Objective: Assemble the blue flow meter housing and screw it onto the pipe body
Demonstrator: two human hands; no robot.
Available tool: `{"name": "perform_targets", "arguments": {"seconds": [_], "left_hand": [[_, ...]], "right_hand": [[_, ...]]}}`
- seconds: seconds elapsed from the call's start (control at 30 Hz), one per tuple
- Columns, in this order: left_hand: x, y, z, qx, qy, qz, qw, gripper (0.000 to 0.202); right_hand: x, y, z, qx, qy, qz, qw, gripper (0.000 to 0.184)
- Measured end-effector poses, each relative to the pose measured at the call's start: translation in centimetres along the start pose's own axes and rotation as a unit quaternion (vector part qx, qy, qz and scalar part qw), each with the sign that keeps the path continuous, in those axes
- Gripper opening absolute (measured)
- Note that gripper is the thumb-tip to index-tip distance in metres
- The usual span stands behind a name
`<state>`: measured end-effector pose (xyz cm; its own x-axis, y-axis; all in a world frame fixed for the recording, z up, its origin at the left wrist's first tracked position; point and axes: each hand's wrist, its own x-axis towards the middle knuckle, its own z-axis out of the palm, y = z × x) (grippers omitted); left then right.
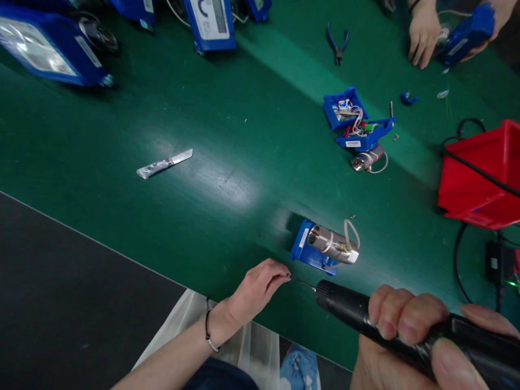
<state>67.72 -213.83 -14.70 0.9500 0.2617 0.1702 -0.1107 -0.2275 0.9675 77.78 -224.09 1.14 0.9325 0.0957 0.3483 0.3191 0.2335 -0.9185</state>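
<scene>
My right hand [410,319] is wrapped round a black electric screwdriver [345,303], whose thin bit points left. Thumb and fingers of my left hand [260,284] are pinched at the bit's tip on a tiny metal piece that looks like a screw, mostly hidden by the fingertips. Just beyond both hands lies a blue meter housing [301,241] with a metal pipe fitting [331,244] across it. A pale cable [352,230] loops from the fitting. Neither hand touches this unit.
Farther back, an opened blue housing [353,142] shows wires. Pliers [338,49], a silvery strip [164,163] and loose screws [352,216] lie about. A red bin [467,184] with black cables stands right. Assembled blue meters [44,49] sit upper left. Another person's hands [424,35] hold a unit.
</scene>
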Motion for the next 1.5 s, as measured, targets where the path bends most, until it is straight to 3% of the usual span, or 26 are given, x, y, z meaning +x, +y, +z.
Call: {"name": "perform_targets", "arguments": {"seconds": [0.2,0.77,0.83,0.9,0.97,1.1,1.33,1.5], "left_hand": [[-0.1,0.0,0.3,-0.03,0.04,0.023,0.999,0.021],[0.7,0.3,-1.1,0.045,-0.025,0.076,0.996,0.014],[1.0,-0.1,-1.1,0.068,-0.037,0.063,0.995,0.028],[1.7,-0.5,-1.2,0.098,-0.048,0.047,0.993,0.059],[2.8,-1.1,-1.2,0.122,-0.065,0.041,0.99,0.088],[5.8,-2.4,-0.9,0.13,-0.106,0.076,0.983,0.115],[8.7,-3.1,-0.1,0.142,-0.177,0.128,0.965,0.119],[8.9,-3.0,0.1,0.117,-0.164,0.132,0.971,0.103]], "right_hand": [[0.0,0.2,-0.2,0.008,0.005,0.01,1.0,0.025],[0.0,0.1,0.7,-0.017,0.021,0.032,0.999,0.029],[0.0,0.4,0.7,-0.023,0.009,0.005,1.0,0.024],[0.1,0.8,0.5,-0.032,-0.021,-0.018,0.999,0.013],[0.2,1.2,0.4,-0.039,-0.048,-0.034,0.998,0.013],[0.2,1.4,0.4,-0.057,-0.058,-0.043,0.996,0.01],[0.2,1.8,1.3,-0.084,-0.051,-0.018,0.995,0.01],[0.2,1.9,1.4,-0.137,-0.036,-0.03,0.989,0.016]]}}
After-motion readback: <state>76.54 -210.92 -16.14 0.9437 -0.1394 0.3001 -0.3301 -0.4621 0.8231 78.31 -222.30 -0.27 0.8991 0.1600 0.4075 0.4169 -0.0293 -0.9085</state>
